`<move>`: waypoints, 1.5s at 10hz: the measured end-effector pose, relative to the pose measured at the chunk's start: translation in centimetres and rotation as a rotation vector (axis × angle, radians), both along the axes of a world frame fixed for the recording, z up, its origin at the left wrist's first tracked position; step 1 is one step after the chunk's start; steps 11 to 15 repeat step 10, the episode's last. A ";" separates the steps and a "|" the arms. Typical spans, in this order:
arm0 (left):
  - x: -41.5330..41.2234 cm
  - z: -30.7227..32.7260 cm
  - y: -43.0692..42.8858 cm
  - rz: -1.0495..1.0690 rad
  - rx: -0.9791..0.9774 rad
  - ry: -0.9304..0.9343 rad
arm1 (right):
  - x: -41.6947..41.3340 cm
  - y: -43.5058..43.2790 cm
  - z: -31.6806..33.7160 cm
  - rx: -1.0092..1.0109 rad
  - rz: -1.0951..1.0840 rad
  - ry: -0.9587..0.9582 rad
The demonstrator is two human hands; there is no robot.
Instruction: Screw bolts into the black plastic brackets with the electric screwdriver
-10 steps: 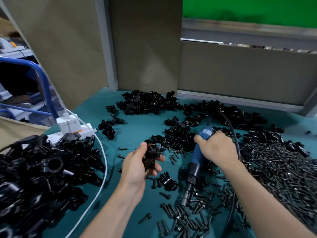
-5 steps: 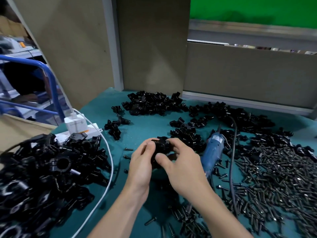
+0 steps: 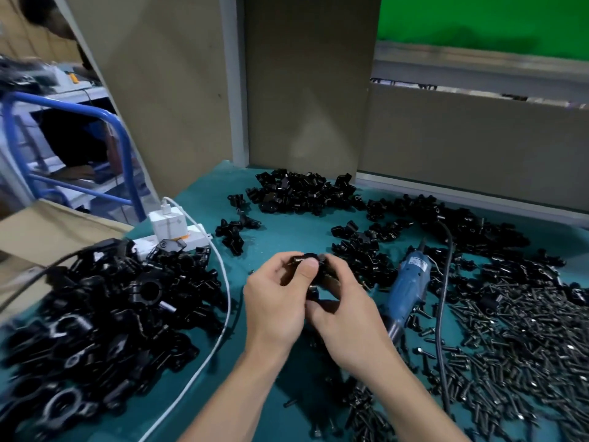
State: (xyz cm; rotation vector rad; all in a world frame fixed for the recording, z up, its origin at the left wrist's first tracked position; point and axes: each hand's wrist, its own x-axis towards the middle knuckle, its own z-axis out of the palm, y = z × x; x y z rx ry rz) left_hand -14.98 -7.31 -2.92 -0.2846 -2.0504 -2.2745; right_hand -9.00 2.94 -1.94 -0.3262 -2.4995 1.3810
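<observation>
Both my hands meet over the counter point(image 3: 302, 231), and the fingers point(image 3: 310, 269) of each are curled round one black bracket point(image 3: 307, 256), which I hold up off the surface between them. My left hand point(image 3: 274, 301) pinches it from the near left with the thumb laid across its front. My right hand point(image 3: 347, 320) closes on it from the near right, its fingertips wrapping over the far edge. Most of the bracket is hidden by my grip, so I cannot tell whether a bolt already sits in its hole. The screwdriver point(image 3: 409, 282) lies flat on the counter just to the right of my right hand, apart from it and held by nobody. Its long axis runs from far right to near left, with the bit end pointing back toward my right wrist and the cord point(image 3: 441, 314) leaving the far end. My right hand is clearly the nearer one to it, so I judge that hand should let go and take the blue body while the left keeps the bracket steady. The loose bolts point(image 3: 526, 346) spread further right, beyond the tool and its cord. A heap of brackets point(image 3: 95, 314) lies well to the left of my left hand.
</observation>
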 end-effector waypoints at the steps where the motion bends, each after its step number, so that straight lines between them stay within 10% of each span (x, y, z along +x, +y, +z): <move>1: 1.2 2.1 -1.4 0.116 -0.105 0.066 | -0.8 -1.4 1.6 -0.016 0.006 0.056; 4: 0.8 6.7 -13.7 0.733 -0.835 0.339 | -6.3 -12.1 5.4 0.135 0.248 0.118; 6: -0.3 5.3 -19.9 0.521 -1.038 0.110 | -11.2 -17.7 4.6 0.345 0.219 0.038; 15: -1.1 3.9 -18.8 0.482 -0.957 0.106 | -11.6 -14.8 3.4 0.257 0.267 -0.092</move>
